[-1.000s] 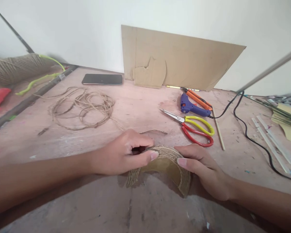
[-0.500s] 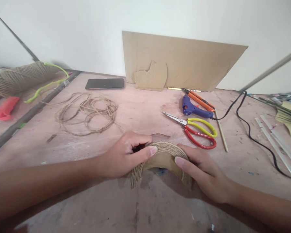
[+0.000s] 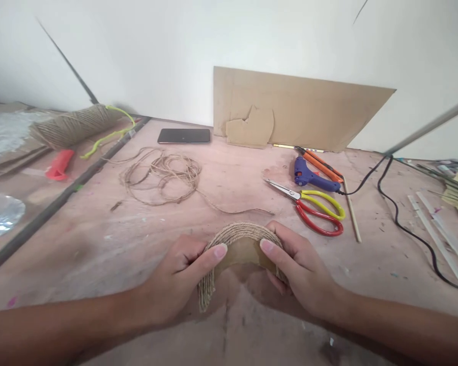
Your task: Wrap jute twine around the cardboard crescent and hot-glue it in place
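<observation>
Two hands on one item, as I see it from the head view. Item: a curved cardboard arch, its outer face wrapped in rows of brown twine, its inner face bare tan card. It stands as a low bridge on the pink counter, close to the near edge, the hollow side facing me.

Left hand: grip closed on the left end of the arch, thumb pressed on the inner card, fingers behind on the twine.
Right hand: grip closed on the right end, thumb likewise on the inner card.

One strand of twine runs from the top of the arch back along the counter to a loose twine coil.

Other stock on the counter:
- scissors, red and yellow handles, just right of the arch, blades shut;
- blue glue gun with black cable, behind the scissors;
- phone, face up, near the wall;
- cardboard sheet leaning on the wall;
- twine spool far left, beside a red piece.

Containers: none that I can make out.
</observation>
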Available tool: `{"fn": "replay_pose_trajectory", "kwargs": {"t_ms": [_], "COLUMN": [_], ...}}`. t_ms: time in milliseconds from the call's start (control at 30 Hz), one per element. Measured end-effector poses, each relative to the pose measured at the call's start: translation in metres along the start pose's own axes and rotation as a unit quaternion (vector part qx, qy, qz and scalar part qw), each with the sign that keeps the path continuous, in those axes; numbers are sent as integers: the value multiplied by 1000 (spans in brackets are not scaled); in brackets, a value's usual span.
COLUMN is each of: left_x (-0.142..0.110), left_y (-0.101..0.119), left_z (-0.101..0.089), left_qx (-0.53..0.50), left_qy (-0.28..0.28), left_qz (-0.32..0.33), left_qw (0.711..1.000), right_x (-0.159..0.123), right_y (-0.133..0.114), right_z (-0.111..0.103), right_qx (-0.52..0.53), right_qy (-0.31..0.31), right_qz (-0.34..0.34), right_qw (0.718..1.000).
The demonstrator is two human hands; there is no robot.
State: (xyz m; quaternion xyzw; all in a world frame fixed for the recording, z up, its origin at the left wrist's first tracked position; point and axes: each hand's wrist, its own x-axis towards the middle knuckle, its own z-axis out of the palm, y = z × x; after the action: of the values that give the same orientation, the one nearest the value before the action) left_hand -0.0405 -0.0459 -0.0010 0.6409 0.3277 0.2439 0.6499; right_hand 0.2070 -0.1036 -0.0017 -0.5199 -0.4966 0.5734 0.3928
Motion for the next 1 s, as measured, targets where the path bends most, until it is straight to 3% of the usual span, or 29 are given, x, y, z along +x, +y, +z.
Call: {"fn": "replay_pose_trajectory", "kwargs": {"t_ms": [100, 267, 533, 1000], "left_x": [-5, 0, 7, 6], "left_y": [-6, -10, 0, -2], "left_z": [-1, -2, -10, 1], "left_qx": [-4, -18, -5, 36], "left_qy": [13, -32, -55, 27], "left_qz": [3, 27, 47, 63], "left_qw": [1000, 999, 997, 997], "right_x": [3, 1, 2, 4], "right_y": [2, 4, 0, 11], "right_z": [5, 2, 2, -6], "right_qx": [14, 7, 5, 29], "right_qy": [2, 5, 45, 64], "right_qz": [-2, -14, -16, -42], "right_qw": [1000, 1000, 999, 997]}}
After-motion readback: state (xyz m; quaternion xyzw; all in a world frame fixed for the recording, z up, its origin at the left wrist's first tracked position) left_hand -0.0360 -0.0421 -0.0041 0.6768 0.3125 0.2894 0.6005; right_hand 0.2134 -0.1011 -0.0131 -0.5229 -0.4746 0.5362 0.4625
